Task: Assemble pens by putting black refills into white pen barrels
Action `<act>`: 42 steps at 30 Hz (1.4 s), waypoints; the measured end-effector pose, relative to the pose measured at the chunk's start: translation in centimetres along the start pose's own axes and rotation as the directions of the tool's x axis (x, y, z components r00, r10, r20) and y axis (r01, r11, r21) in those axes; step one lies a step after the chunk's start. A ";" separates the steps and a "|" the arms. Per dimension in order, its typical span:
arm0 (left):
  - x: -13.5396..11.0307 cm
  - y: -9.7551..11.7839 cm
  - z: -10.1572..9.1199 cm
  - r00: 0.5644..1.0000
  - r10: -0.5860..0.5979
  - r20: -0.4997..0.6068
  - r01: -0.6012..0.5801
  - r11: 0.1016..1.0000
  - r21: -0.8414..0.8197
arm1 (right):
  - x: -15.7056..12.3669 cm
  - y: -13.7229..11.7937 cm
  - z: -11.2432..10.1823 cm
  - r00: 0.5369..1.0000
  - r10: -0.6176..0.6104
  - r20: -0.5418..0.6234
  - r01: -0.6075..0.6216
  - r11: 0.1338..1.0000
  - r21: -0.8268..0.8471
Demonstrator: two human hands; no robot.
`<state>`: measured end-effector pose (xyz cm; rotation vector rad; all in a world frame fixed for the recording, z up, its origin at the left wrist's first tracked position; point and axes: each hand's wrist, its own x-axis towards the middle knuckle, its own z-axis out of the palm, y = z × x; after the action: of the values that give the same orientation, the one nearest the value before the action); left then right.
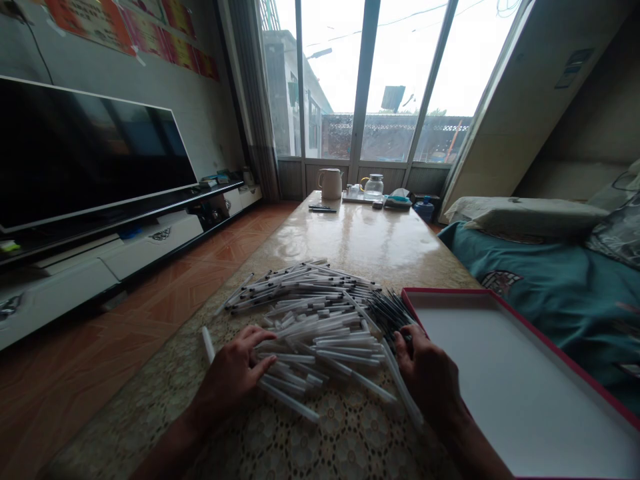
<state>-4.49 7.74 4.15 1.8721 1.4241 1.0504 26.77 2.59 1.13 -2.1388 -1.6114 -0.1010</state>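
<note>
A heap of translucent white pen barrels (345, 357) lies on the patterned tabletop, several of them blurred. My left hand (239, 367) rests at the heap's left side, thumb and fingers apart around the ends of some barrels. Beside the heap on the right is a bundle of thin dark pen refills (387, 310). Curled fingers of my right hand (427, 367) are closed at the near end of these refills; the fingertips are partly hidden. Behind the loose barrels lie many white pens with dark ends (295, 283).
A shallow white box with a red rim (450, 291) stands close to my right hand. At the table's far end are a beige kettle (331, 184), a glass pot (374, 187) and a tissue pack (399, 199). A bed (540, 273) borders the right side.
</note>
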 end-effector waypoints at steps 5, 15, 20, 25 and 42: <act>1.4 0.5 0.1 0.987 0.144 0.067 -0.157 0.951 0.265 | 0.0 0.0 0.1 1.000 0.003 0.015 -0.003 1.000 0.002; 9.8 -2.1 2.6 0.934 0.246 0.261 -0.348 0.797 0.494 | -0.1 0.3 0.4 0.999 -0.023 0.026 0.022 0.999 0.037; 10.1 -2.5 3.2 0.914 0.254 0.315 -0.383 0.796 0.470 | -0.1 0.1 0.2 0.999 -0.051 0.012 0.050 0.998 0.036; 9.5 -2.2 2.6 0.900 0.234 0.368 -0.385 0.821 0.422 | -0.2 0.1 0.2 0.998 -0.053 0.023 0.052 0.997 0.049; 10.8 0.0 3.7 0.914 0.073 0.400 -0.278 0.830 0.483 | -0.3 0.1 0.3 0.995 -0.094 -0.009 0.095 0.995 0.043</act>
<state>0.02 18.17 4.85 2.4804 1.4202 0.3414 26.69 2.45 0.71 -2.0278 -1.6956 -0.1020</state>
